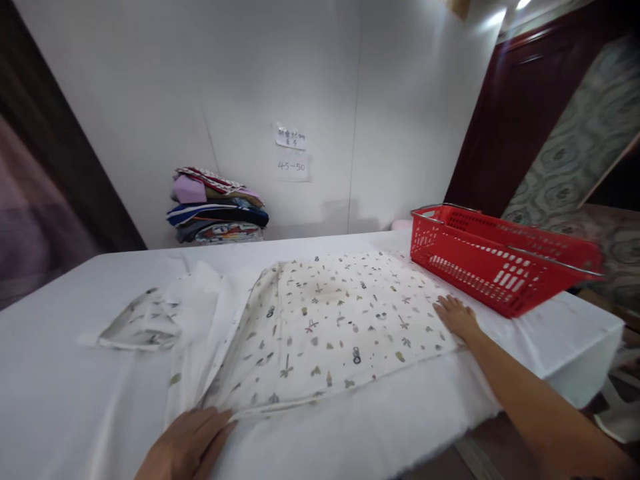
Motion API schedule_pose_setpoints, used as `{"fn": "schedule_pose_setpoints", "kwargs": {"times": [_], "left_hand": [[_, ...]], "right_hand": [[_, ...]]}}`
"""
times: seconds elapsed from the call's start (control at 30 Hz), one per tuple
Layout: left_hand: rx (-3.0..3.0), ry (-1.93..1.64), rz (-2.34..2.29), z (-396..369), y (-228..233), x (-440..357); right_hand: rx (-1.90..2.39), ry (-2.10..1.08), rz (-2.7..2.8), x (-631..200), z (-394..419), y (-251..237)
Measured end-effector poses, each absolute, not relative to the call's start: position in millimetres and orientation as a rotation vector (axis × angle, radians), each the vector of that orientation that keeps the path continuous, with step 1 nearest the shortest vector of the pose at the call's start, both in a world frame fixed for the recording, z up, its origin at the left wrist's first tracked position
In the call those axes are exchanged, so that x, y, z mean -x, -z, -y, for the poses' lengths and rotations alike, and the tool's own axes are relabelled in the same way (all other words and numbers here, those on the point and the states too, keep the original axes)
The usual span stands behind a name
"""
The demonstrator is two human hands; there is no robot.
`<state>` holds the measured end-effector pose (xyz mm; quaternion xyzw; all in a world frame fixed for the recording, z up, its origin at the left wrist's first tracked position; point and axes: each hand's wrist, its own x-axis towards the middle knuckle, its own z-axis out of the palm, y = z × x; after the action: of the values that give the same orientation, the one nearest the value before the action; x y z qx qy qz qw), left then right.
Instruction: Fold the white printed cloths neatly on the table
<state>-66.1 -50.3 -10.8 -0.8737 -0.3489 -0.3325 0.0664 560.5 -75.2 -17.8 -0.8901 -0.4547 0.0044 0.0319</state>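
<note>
Printed cloth (pixel 330 327) spread between both grips: left hand (pixel 187 445) flat at near corner, right hand (pixel 457 317) flat on far-right edge, fingers apart, clamping nothing.

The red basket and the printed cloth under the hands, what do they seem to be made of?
The basket looks like glossy moulded plastic, with slotted walls and what seem to be metal handles. The cloth looks like soft matte woven fabric, perhaps cotton: it folds and creases under the left hand and right hand.

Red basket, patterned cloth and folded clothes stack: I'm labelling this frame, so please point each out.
Red basket (pixel 495 270), head view, on its slotted near wall.
Patterned cloth (pixel 330 320), head view, on its flat middle.
Folded clothes stack (pixel 217 207), head view, on its front.
</note>
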Motion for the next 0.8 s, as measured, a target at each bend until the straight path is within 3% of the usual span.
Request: {"fn": "schedule_pose_setpoints", "kwargs": {"times": [0.23, 0.3, 0.47, 0.57, 0.8], "left_hand": [[2.747, 0.879, 1.127, 64, -5, 55], [2.768, 0.810, 1.142, 69, -9, 52], [2.756, 0.705, 1.239, 77, -15, 46], [2.733, 0.709, 1.216, 79, -12, 46], [2.668, 0.760, 1.243, 81, -10, 47]], "right_hand": [[2.686, 0.028, 1.353, -529, 68, 9], [2.414, 0.033, 1.528, -477, 63, 6], [1.460, -0.484, 2.259, -292, 79, -12], [1.019, -0.467, 2.507, -202, 91, -33], [1.146, -0.276, 2.561, -129, 79, -23]]}}
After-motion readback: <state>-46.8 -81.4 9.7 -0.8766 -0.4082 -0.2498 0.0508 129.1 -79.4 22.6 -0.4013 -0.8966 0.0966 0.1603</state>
